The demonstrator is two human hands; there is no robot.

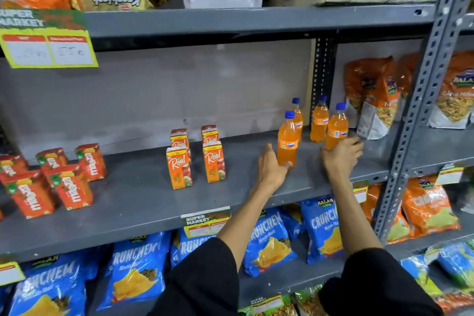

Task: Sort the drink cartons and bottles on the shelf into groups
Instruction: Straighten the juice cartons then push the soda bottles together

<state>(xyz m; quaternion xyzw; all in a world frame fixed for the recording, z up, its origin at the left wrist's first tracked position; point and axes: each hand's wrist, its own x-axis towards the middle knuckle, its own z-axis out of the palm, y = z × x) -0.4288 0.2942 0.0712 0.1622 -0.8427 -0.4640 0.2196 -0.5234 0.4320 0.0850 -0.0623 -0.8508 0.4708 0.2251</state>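
**Bottles nearly grouped, both hands at the front pair**

Bottles first: four orange soda bottles with blue caps stand at the right end of the grey shelf point(143, 202), two in front and two behind. My left hand point(272, 168) is wrapped around the base of the front-left bottle point(287, 140), thumb up on its near side, fingers curled behind. My right hand point(342, 155) cups the foot of the front-right bottle point(337, 128); I cannot tell if it is truly gripping or just resting against it. The two rear bottles point(319, 120) stand close behind, apart from my hands.

Further left, four orange juice cartons point(179, 170) stand in a two-by-two block mid-shelf, and the red mango cartons point(74, 186) cluster at the far left, several tilted and uneven.

The sort looks mostly done. My worry is the bottles: they are tall, narrow and held low, so a push at the base could tip one backward into the rear pair and topple the set. The orange snack bag point(372, 100) just beside the right bottle leaves little room that way. The leaning red cartons could also fall if nudged.
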